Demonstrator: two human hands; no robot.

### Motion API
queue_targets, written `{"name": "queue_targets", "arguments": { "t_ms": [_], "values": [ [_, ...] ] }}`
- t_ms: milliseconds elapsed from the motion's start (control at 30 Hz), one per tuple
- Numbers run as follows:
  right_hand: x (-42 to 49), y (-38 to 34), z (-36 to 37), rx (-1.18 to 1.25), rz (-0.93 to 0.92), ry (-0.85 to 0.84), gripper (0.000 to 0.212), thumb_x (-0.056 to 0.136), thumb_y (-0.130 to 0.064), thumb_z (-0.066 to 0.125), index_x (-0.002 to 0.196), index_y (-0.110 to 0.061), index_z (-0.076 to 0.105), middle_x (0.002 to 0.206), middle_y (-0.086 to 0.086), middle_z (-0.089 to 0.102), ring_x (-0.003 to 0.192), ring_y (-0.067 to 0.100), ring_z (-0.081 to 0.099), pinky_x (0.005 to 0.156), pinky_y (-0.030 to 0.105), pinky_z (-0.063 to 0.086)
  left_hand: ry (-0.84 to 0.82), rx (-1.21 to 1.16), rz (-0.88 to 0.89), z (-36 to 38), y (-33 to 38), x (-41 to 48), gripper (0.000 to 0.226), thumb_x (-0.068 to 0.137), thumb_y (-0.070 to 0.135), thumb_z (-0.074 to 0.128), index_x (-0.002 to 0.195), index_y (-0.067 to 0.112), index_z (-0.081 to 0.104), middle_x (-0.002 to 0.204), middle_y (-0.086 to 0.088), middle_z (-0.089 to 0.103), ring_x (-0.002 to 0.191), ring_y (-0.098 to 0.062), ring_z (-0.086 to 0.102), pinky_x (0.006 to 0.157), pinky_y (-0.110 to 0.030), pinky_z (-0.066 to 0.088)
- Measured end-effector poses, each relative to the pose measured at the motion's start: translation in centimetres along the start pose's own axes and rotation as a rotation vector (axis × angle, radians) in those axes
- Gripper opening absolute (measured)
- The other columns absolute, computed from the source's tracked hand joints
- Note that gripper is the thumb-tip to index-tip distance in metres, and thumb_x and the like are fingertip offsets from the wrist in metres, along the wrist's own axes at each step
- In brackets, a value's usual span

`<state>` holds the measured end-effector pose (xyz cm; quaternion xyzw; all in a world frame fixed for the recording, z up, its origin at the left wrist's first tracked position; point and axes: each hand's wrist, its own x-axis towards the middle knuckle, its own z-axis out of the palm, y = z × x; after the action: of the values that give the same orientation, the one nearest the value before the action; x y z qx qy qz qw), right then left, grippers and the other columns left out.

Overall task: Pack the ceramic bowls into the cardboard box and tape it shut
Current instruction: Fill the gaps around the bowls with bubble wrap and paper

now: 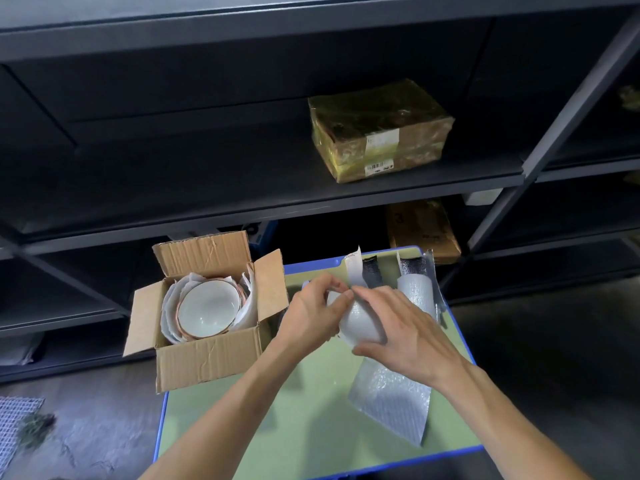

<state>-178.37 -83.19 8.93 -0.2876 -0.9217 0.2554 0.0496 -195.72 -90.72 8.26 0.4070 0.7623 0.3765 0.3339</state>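
1. Head view, hands: my left hand (311, 311) pinches the wrap edge on top of the wrapped ceramic bowl (362, 325), fingers curled. My right hand (405, 327) cups the same bowl, fingers curved over it and thumb beneath.
2. Location: the bowl is held over the green tabletop (277, 427), right of the open cardboard box (207, 358). The box already holds a copper-rimmed bowl (207, 306) in white padding.
3. Step, as I judge it: finishing the wrap.
4. Next move: keep the wrap closed, carry the bowl left and lower it gently onto the packed bowl. I see no tape.
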Motion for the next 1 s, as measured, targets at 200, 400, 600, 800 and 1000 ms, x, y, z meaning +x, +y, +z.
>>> {"name": "queue_targets", "arguments": {
  "t_ms": [200,400,600,800,1000],
  "values": [
    [1.0,-1.0,-0.9,-0.045,-0.063,0.114,0.023,0.092,-0.036,0.058,0.113,-0.035,0.049,0.102,-0.018,0.061,0.091,0.010,0.057,0.066,0.030,0.038,0.048,-0.018,0.029,-1.7,1.2,-0.9,0.019,0.098,0.041,0.055,0.091,0.025,0.062,0.063,0.004,0.058,0.047,-0.010,0.056,0.052,-0.032,0.052],
    [3.5,-3.0,-2.6,0.204,-0.020,0.003,0.013,0.094,-0.044,0.060,0.104,-0.040,0.053,0.078,-0.017,0.062,0.076,0.006,0.058,0.064,0.026,0.044,-0.015,-0.076,0.154,-5.3,0.9,-3.2,0.033,0.090,0.023,0.073,0.120,0.023,0.058,0.080,0.010,0.055,0.059,0.000,0.051,0.056,-0.013,0.041],
    [6.0,-6.5,-1.9,0.320,0.008,-0.073,0.012,0.096,-0.047,0.053,0.107,-0.042,0.051,0.085,-0.011,0.066,0.075,0.009,0.061,0.069,0.036,0.051,-0.076,-0.423,0.097,-9.4,-0.3,-4.7,0.026,0.103,0.030,0.055,0.128,0.027,0.058,0.089,-0.007,0.064,0.082,-0.018,0.063,0.079,-0.043,0.055],
    [8.5,-9.4,-0.6,0.398,-0.015,-0.093,0.034,0.089,-0.070,0.049,0.110,-0.044,0.055,0.102,-0.019,0.066,0.093,0.003,0.062,0.083,0.041,0.054,-0.025,-0.496,0.073,-13.2,-2.1,-5.7,0.023,0.104,0.018,0.051,0.124,0.012,0.061,0.106,-0.021,0.068,0.089,-0.018,0.067,0.079,-0.030,0.057],
    [9.8,-13.0,0.3,0.351,-0.094,-0.087,0.062,0.083,-0.066,0.064,0.137,-0.049,0.041,0.132,-0.030,0.046,0.121,-0.010,0.045,0.096,0.020,0.041,0.134,-0.420,-0.038,-15.7,-4.6,-4.7,0.011,0.099,0.016,0.058,0.103,0.008,0.066,0.073,-0.009,0.071,0.067,-0.019,0.063,0.069,-0.040,0.054]
  ]
}}
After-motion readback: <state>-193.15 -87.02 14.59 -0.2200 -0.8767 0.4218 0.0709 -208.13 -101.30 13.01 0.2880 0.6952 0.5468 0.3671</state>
